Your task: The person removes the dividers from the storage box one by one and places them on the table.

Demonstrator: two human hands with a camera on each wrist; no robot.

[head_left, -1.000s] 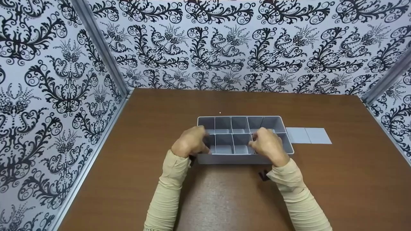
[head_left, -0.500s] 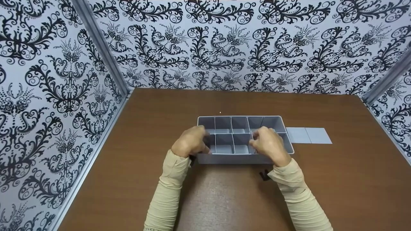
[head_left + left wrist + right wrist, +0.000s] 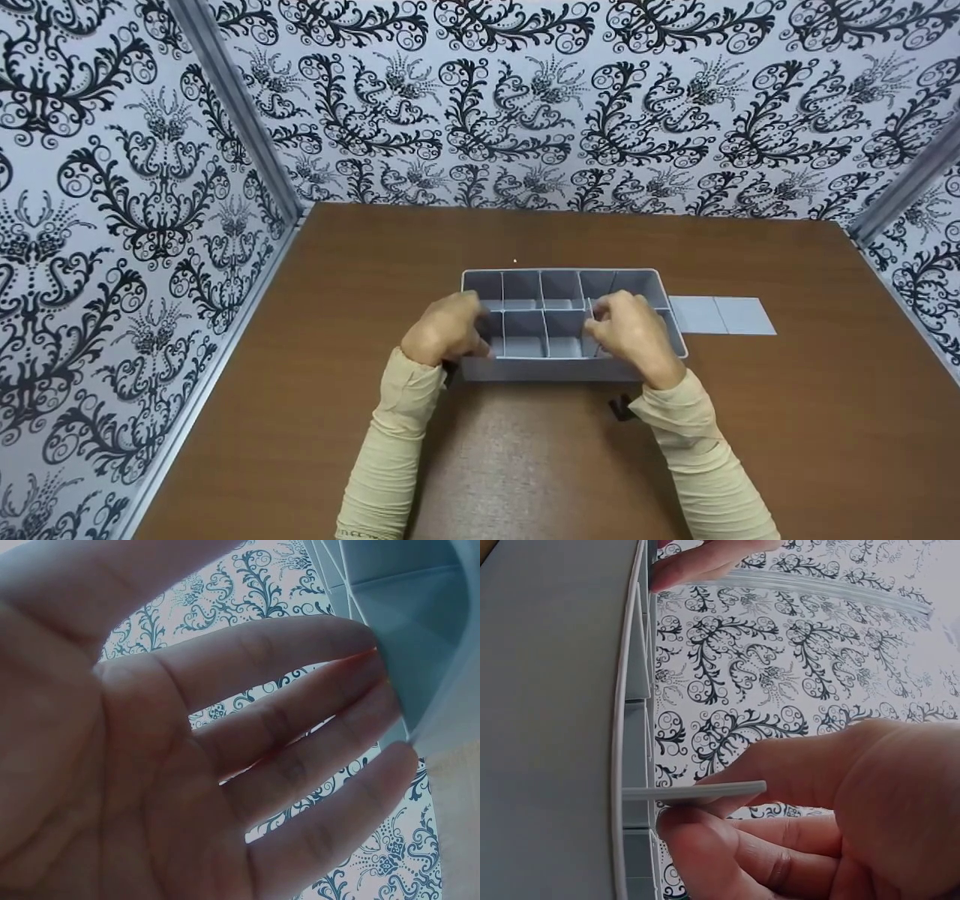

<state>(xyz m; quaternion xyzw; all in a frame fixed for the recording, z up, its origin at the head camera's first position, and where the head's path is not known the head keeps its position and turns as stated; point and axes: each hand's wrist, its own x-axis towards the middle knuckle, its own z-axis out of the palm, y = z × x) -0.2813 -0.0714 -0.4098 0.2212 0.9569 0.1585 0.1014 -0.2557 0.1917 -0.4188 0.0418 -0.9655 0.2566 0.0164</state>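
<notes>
A grey compartment box (image 3: 551,370) with several dividers stands on the table. My left hand (image 3: 446,330) reaches over its left end; in the left wrist view the fingers (image 3: 300,652) are nearly straight, their tips touching the box's rim. My right hand (image 3: 632,334) is above the front row, right of the middle. Between thumb and fingers it pinches a thin grey divider (image 3: 705,790), which stands partly up out of the box in the right wrist view. The divider's lower part is hidden inside the box.
Two flat light-grey plates (image 3: 724,315) lie side by side on the brown wooden table (image 3: 360,277), touching or close to the box's right end. A tiny white speck (image 3: 514,261) lies behind the box. Patterned walls (image 3: 540,105) stand behind and to the left.
My right hand has risen slightly and shifted a little to the right, still pinching the divider. The left hand and the box have stayed nearly in place.
</notes>
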